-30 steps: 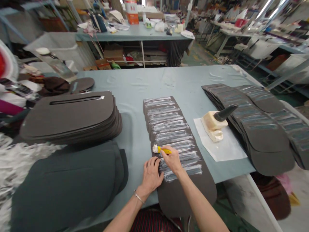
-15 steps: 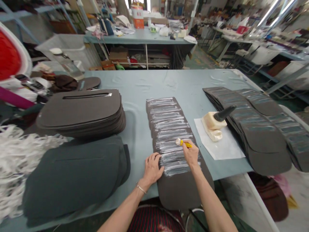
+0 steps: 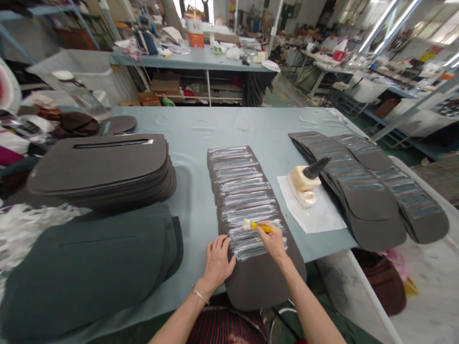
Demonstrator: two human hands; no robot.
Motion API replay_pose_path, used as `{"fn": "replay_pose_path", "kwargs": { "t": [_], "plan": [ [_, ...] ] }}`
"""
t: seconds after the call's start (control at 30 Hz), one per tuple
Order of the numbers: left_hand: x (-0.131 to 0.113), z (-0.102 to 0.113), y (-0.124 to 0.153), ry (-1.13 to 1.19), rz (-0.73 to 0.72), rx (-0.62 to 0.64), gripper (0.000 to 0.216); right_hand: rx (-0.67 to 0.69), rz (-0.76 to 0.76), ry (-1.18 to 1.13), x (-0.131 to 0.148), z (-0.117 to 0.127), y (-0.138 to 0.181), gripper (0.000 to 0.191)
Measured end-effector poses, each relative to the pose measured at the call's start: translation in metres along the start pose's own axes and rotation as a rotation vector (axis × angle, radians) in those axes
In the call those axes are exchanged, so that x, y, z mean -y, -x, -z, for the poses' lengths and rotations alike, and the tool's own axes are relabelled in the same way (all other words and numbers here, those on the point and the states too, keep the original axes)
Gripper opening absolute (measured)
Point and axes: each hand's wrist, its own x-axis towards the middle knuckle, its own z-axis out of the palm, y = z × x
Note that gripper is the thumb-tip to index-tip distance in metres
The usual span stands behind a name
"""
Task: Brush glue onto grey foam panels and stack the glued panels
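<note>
In front of me a row of overlapping dark grey panels [image 3: 265,282] lies on the blue-green table, with white glue-like streaks across their exposed strips. My right hand [image 3: 273,241] grips a paintbrush [image 3: 263,228] by its yellow handle, its white-coated bristles over the streaked strips toward the near end. Fingers spread, my left hand [image 3: 218,260] rests along the left edge of the panels. To the right, a cream container [image 3: 301,179] with a black cone-shaped nozzle or handle sits on a white sheet [image 3: 324,222].
At left stands a thick stack of dark grey panels [image 3: 107,167], with dark green-grey panels [image 3: 93,267] nearer me. More streaked panels [image 3: 376,215] fan out at the right. White strips [image 3: 25,239] are heaped at far left. Behind is another cluttered table [image 3: 161,58].
The brush in my right hand has moved left across the strips and slightly nearer me. My left hand stays at the panels' edge. The whole view has shifted a little.
</note>
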Motion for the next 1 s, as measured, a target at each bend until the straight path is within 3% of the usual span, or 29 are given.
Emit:
{"fn": "replay_pose_path", "kwargs": {
  "t": [0.1,0.17,0.23,0.3,0.37,0.43,0.57,0.63,0.7,0.83,1.0],
  "plan": [
    [0.0,0.003,-0.001,0.0,0.006,-0.002,0.042,-0.29,-0.146,0.176,-0.023,0.046,-0.007,0.027],
    [-0.001,0.003,-0.001,-0.004,0.01,-0.003,0.043,-0.378,-0.152,0.219,-0.015,0.045,-0.001,0.026],
    [-0.001,0.003,0.0,-0.01,0.009,0.001,0.044,-0.26,-0.045,0.14,0.005,0.021,0.012,0.026],
    [-0.001,0.002,0.0,-0.016,0.006,0.004,0.044,-0.027,0.087,0.041,0.024,-0.008,0.026,0.024],
    [-0.001,0.0,0.001,-0.018,0.003,0.002,0.045,0.1,0.119,0.004,0.026,-0.019,0.034,0.023],
    [-0.002,-0.001,0.002,-0.018,0.002,-0.006,0.045,0.044,0.038,0.025,0.008,-0.001,0.033,0.024],
    [-0.001,-0.002,0.004,-0.006,0.013,-0.024,0.044,-0.278,-0.173,0.219,-0.044,0.072,0.015,0.033],
    [0.0,0.0,0.003,0.022,0.024,-0.018,0.042,-0.319,-0.188,0.288,-0.053,0.09,0.006,0.035],
    [0.004,0.003,-0.001,0.075,0.045,-0.003,0.036,-0.305,-0.155,0.273,-0.048,0.087,0.0,0.035],
    [0.011,0.007,-0.013,0.144,0.07,-0.025,0.027,-0.304,-0.128,0.15,-0.024,0.054,-0.012,0.038],
    [0.013,0.001,-0.023,0.037,0.031,-0.089,0.041,-0.189,-0.132,0.06,-0.026,0.038,-0.035,0.037]
  ]
}}
